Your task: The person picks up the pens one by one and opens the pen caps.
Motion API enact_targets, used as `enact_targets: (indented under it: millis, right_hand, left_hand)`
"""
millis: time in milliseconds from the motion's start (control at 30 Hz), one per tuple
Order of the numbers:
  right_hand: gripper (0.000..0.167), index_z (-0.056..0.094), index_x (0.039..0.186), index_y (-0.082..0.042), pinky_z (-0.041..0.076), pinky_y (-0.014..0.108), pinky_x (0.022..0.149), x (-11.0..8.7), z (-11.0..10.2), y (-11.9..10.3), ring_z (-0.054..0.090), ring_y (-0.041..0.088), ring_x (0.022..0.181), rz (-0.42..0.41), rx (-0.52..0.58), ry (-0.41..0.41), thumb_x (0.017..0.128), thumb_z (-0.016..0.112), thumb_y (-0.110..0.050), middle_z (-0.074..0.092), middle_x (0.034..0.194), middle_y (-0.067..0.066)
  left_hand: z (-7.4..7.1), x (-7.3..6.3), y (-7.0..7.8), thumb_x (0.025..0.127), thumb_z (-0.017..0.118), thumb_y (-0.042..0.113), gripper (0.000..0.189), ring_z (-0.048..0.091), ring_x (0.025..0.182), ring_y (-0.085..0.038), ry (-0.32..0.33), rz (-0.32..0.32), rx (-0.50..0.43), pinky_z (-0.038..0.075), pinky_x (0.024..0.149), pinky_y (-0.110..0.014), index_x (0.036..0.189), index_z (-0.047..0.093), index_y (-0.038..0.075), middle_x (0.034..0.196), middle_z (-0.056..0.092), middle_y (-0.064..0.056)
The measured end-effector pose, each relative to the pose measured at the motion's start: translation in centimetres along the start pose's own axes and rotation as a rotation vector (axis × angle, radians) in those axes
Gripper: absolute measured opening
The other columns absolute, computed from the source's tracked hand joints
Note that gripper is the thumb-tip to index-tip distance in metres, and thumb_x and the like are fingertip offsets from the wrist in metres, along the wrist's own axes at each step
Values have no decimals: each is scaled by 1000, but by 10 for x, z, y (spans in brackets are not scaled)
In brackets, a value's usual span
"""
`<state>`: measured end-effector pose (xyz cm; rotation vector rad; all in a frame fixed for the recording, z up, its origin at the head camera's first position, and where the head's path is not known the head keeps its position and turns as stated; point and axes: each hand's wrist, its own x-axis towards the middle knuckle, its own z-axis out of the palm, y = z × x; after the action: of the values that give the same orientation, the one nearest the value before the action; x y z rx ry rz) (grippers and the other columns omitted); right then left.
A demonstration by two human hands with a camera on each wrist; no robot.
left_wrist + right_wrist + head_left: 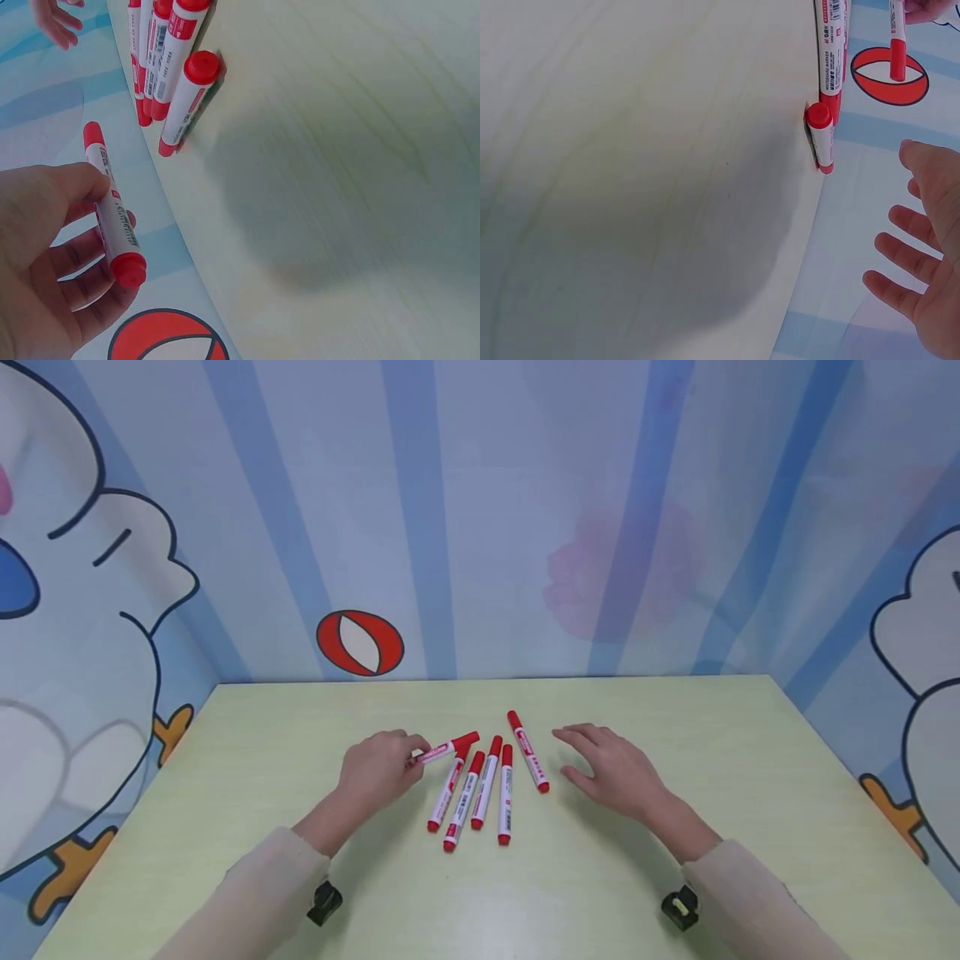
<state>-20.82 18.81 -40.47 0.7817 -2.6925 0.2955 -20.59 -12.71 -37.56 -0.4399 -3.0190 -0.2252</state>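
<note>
My left hand pinches a white whiteboard marker with red ends between thumb and fingers, held above the table. In the head view its red cap points right, over the tops of the nearest markers. Several more such markers lie side by side on the table, among them a left one and a right one. Another marker lies apart at a slant, farther back. Just right of it my right hand hovers with fingers spread and holds nothing; in the right wrist view its fingers are loosely extended.
The pale table ends at a back edge against a blue striped backdrop. Printed on that backdrop are a red and white ball and white cartoon figures at both sides. Small black devices sit at both wrists.
</note>
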Motion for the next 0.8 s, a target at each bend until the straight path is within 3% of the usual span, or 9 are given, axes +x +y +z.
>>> enact_targets:
  millis: [267,467,800]
  right_hand:
    - [55,54,128,-17,51,39,83,1,1,-7,57,24,108,6,11,-17,77,73,-29,58,122,7]
    - [56,54,127,-19,51,38,82,4,1,-13,57,22,108,-1,15,-29,76,74,-30,58,122,5]
    - [53,56,126,-19,51,34,80,8,4,-31,60,19,101,-84,28,-18,78,72,-32,61,116,2]
  left_hand:
    - [0,-9,12,76,74,25,27,55,68,-10,37,102,58,43,50,-20,102,70,20,80,64,1]
    - [-1,-13,21,75,75,28,29,56,72,-11,59,143,86,44,52,-19,103,70,22,83,64,2]
    - [0,-15,34,73,77,31,35,54,73,-11,59,177,93,41,53,-18,106,69,25,86,62,1]
